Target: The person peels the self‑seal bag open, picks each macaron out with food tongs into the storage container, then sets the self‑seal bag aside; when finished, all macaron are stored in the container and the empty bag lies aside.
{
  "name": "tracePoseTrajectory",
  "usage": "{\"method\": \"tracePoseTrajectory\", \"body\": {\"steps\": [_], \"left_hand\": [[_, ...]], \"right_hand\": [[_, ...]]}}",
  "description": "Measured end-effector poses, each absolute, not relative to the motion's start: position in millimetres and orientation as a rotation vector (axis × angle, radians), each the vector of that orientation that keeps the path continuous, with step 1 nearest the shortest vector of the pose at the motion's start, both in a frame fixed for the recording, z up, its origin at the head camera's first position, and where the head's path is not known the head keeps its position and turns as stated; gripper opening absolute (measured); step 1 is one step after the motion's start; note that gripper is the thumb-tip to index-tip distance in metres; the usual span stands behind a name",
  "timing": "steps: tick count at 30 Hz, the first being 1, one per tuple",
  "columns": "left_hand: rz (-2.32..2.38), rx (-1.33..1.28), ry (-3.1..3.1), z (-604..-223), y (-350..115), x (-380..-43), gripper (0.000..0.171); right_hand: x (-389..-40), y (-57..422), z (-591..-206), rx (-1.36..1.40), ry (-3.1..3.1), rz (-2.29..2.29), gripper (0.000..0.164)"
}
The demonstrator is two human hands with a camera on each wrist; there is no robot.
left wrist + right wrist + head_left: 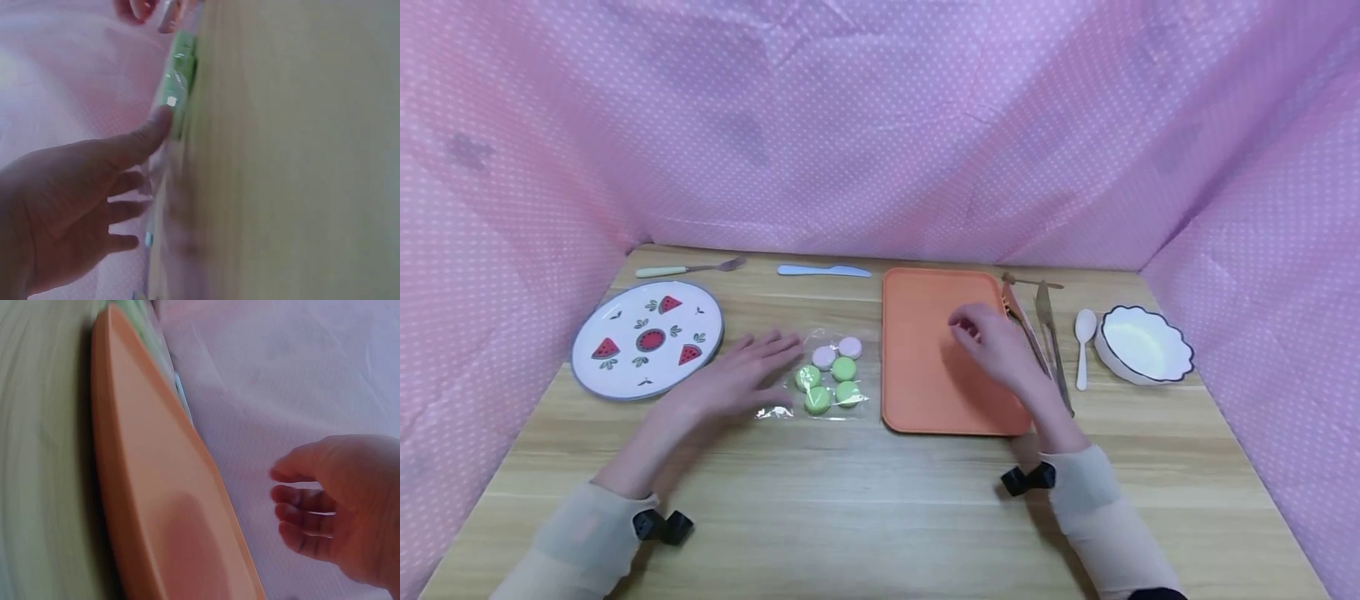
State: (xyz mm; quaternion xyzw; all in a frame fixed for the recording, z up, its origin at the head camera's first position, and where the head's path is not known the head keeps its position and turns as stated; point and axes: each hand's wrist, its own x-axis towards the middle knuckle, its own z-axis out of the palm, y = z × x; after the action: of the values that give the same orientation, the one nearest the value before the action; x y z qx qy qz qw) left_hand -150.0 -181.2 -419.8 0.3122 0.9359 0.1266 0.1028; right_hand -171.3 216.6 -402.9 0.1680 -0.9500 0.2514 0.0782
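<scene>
A clear plastic bag [786,411] lies on the table with several round green and pink macaron-like pieces [844,369] in it. My left hand [741,375] is at the left edge of this bag, fingers spread and straight, gripping nothing. In the left wrist view its thumb overlaps the near end of the green pieces [181,69]. Over the orange tray [921,392] hovers my right hand [996,346], its fingers loosely curled and holding nothing. The right wrist view shows that hand apart from the tray, whose surface bears its shadow.
Left stands a plate [625,317] with watermelon pictures, a fork [688,271] behind it. A light blue knife [823,271] lies at the back. Right of the tray are dark-toned cutlery including a knife [1054,342], a white spoon [1082,346] and a scalloped white bowl [1142,346].
</scene>
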Motion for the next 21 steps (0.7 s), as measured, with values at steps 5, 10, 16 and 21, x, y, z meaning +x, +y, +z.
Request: {"method": "tracePoseTrajectory", "body": {"steps": [5,10,16,21], "left_hand": [[0.406,0.979,2.802,-426,-183,-151,0.08],[0.403,1.038,2.832,-431,-184,-153,0.075],[0.402,1.08,2.866,-435,-184,-157,0.073],[0.405,1.114,2.909,-435,-184,-158,0.068]], "right_hand": [[-164,260,-404,0.387,-2.731,0.737,0.023],[-157,296,-407,0.229,-2.782,0.668,0.039],[-150,323,-410,0.151,-2.852,0.669,0.054],[-149,328,-411,0.119,-2.937,0.686,0.067]]}}
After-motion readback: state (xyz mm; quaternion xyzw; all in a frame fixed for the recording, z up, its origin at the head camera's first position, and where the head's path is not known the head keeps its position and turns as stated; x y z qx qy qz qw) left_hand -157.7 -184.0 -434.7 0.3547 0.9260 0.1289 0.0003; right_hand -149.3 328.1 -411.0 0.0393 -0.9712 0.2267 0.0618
